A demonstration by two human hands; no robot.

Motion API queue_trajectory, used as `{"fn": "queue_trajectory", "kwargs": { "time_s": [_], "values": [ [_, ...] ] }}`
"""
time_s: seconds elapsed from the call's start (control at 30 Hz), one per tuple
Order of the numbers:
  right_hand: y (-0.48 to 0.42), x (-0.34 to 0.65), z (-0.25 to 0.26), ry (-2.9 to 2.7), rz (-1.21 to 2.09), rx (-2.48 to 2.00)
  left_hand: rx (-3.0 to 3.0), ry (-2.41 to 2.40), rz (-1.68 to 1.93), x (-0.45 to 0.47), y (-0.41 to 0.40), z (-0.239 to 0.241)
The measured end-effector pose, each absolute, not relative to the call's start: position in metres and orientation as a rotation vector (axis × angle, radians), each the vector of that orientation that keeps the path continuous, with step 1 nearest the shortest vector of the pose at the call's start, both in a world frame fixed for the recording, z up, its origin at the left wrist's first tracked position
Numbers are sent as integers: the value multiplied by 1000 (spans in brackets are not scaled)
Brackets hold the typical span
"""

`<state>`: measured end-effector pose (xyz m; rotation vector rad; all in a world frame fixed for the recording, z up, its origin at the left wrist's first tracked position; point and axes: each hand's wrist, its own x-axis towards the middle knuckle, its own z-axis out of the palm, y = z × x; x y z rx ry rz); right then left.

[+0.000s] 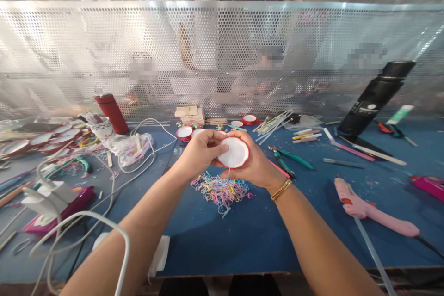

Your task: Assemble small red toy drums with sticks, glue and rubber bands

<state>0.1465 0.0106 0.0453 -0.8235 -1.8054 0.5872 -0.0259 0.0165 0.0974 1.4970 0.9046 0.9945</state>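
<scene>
Blue worktable (256, 240) before you. One pink glue gun (374, 216) near right; pastel loop heap (220, 189), too tangled to count. Above it, one red-rimmed white dish (238, 153): your left hand (201, 150) pinches it, thumb perhaps pinning pale strand (229, 172); right hand (257, 163) curls round rim, likely steadying. Beyond: two flasks, red (111, 113), black (374, 99).

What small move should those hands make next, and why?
Perhaps the left hand should press the pale strand flat: it appears to cross the red-rimmed disc, the left thumb lies over that disc's edge, and the right hand supports the opposite side.
</scene>
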Motion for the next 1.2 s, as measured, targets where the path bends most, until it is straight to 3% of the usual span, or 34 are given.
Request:
{"fn": "queue_trajectory", "kwargs": {
  "time_s": [0.77,1.0,1.2],
  "values": [
    [10,146,43,-1772,621,-764,1513,875,1010,-26,14,102],
    [16,142,43,-1660,723,-796,1505,873,1080,-29,17,101],
    [20,137,41,-1494,998,-709,1483,887,1083,-30,16,103]
  ]
}}
